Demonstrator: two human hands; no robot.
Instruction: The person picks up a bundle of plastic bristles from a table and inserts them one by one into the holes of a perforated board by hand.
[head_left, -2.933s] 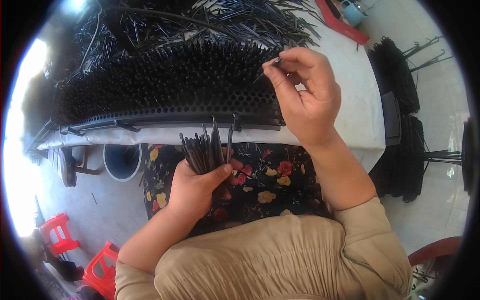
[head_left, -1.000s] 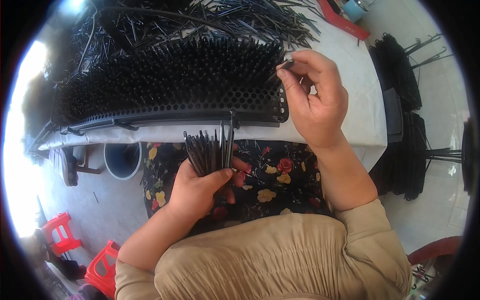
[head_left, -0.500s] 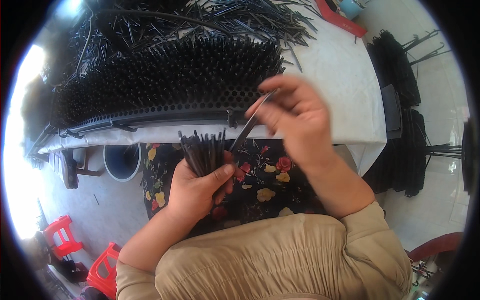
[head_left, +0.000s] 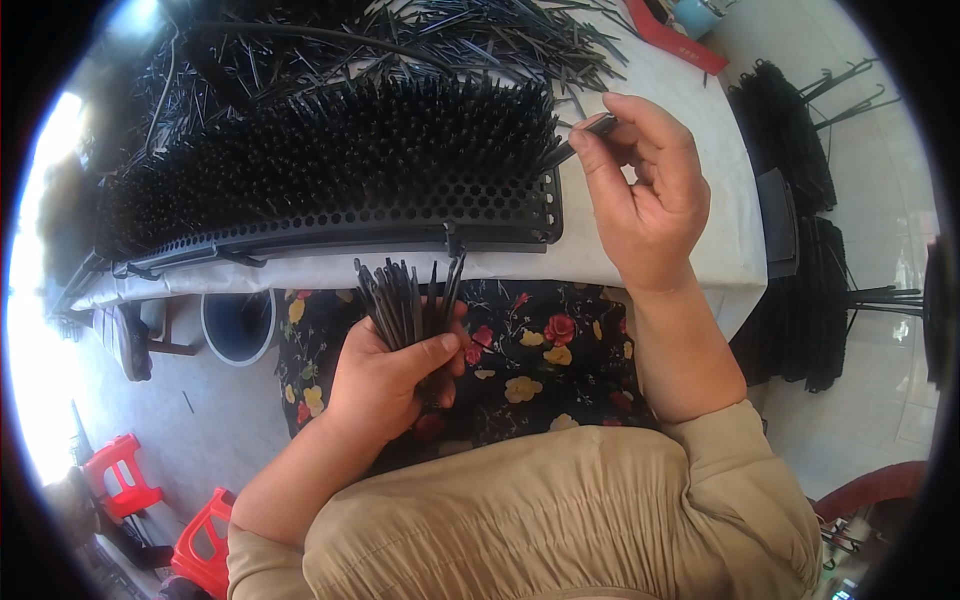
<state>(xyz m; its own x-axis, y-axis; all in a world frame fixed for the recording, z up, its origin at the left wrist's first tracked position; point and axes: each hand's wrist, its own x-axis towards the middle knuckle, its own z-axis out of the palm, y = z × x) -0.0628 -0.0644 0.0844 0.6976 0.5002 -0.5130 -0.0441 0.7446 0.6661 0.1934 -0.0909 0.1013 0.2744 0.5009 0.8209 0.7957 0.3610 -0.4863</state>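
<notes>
Currently right hand (head_left: pixel 645 195) pinches one black pin (head_left: pixel 580 140) at the right end of the perforated black tray (head_left: pixel 330 215), upper centre of frame; judged mid-insertion. Next calls for aiming the tip into a free hole. Left hand (head_left: pixel 385 385) grips a bundle of pins (head_left: pixel 405 300), lower centre. Tip and target hole hidden among the spikes; surface (head_left: pixel 640 255) edges bend.

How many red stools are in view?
2. One red stool stands at the lower left on the floor; the other red stool is just right of it, nearer the bottom edge. More may be hidden past the rim.
</notes>
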